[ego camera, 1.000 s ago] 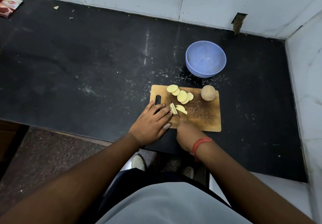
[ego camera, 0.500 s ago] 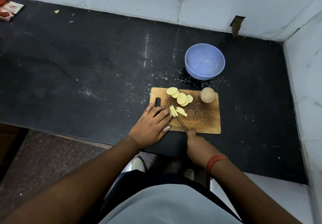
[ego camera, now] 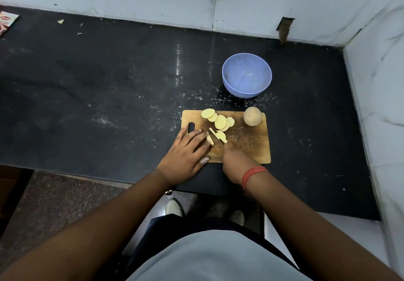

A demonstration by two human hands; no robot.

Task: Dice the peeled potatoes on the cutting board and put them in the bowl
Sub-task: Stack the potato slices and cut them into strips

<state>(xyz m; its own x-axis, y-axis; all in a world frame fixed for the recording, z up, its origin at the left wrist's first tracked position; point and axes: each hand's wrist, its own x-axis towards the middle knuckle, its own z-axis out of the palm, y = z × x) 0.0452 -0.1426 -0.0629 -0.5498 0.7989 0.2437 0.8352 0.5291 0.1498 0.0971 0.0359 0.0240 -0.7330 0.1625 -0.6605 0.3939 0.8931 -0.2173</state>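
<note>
A wooden cutting board (ego camera: 247, 147) lies on the black counter. Round potato slices (ego camera: 219, 121) are spread along its far edge, and a whole peeled potato (ego camera: 252, 116) sits at its far right corner. My left hand (ego camera: 187, 152) lies flat on the board's left side, its fingertips pressing on a small stack of cut slices (ego camera: 216, 137). My right hand (ego camera: 235, 162) grips a knife (ego camera: 215, 135) whose blade lies across that stack. The handle is hidden in my fist. A blue bowl (ego camera: 247, 75) stands empty just beyond the board.
The black counter (ego camera: 109, 97) stretches far to the left, with crumbs and a red packet (ego camera: 6, 22) at its far left corner. White marble walls close off the back and right. The counter's front edge runs just behind my wrists, floor below.
My right hand pulled the knife back toward me half a second ago, then pushed forward again so the blade lies across the stacked slices. My left hand stayed put.
</note>
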